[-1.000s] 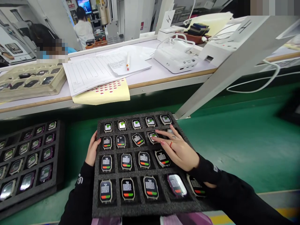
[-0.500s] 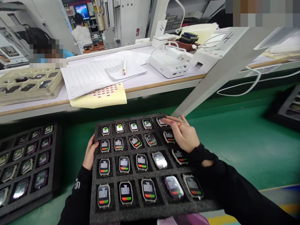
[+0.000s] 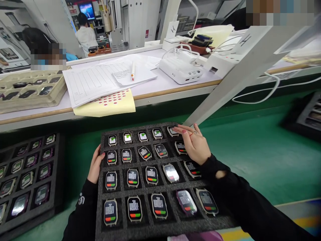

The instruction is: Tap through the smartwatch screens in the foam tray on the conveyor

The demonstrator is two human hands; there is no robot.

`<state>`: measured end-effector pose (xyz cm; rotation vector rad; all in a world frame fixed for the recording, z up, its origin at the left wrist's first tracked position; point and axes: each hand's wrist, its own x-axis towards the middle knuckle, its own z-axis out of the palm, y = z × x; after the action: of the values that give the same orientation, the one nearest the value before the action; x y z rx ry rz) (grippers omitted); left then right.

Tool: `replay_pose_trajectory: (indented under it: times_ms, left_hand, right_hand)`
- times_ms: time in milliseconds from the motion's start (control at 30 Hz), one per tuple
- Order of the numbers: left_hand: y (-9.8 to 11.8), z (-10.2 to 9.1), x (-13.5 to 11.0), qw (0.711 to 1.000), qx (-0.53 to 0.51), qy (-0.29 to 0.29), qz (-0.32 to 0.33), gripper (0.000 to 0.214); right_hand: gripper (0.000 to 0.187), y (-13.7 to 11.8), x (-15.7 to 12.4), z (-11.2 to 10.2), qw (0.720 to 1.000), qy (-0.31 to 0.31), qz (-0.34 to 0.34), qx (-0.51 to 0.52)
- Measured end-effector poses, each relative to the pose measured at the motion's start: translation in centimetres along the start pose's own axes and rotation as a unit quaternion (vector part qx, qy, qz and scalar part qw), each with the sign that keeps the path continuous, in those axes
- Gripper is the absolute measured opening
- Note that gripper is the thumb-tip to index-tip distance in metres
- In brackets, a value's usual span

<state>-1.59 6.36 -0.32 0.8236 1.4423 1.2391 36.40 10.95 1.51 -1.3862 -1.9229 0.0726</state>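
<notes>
A black foam tray (image 3: pixel 150 224) lies in front of me on the green belt, filled with several watch bodies with lit screens. My left hand (image 3: pixel 94 165) grips the tray's left edge. My right hand (image 3: pixel 194 144) hovers flat over the tray's top right corner, fingers apart, fingertips touching the watch body (image 3: pixel 172 131) in the last slot of the top row. Most screens show white grids with red and green bars; the top row (image 3: pixel 127 137) shows green and white screens.
A second black foam tray of watch bodies (image 3: pixel 25 174) lies at the left on the belt. Behind it runs a white shelf with paper forms (image 3: pixel 92 82), a yellow sheet (image 3: pixel 110 103), a beige tray (image 3: pixel 27 90) and a white box with cables (image 3: pixel 180 68). A slanted white post (image 3: pixel 225 83) crosses right. Other people work far back.
My right hand moved from the second row up to the top right corner of the tray, then stayed there. My left hand kept hold of the tray's left edge.
</notes>
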Motion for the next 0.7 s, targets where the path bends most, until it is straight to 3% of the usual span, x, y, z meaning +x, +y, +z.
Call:
replay_pose_trajectory:
  times_ms: [300,433,700]
  left_hand:
    - [-0.2,-0.2,0.1,1.0,-0.006,-0.009,0.002,0.06]
    - [-0.6,-0.4,0.3,1.0,-0.005,-0.008,0.004,0.059]
    - [-0.6,-0.4,0.2,1.0,0.0,-0.015,0.01,0.058]
  right_hand:
    - [0.044,-2.6,1.1,-0.8,0.996,-0.071,-0.045,0.027]
    - [0.044,-3.6,1.7,-0.2,0.988,-0.125,-0.083,0.031]
    - [0.044,-3.6,1.8,1.4,0.982,-0.164,-0.095,0.019]
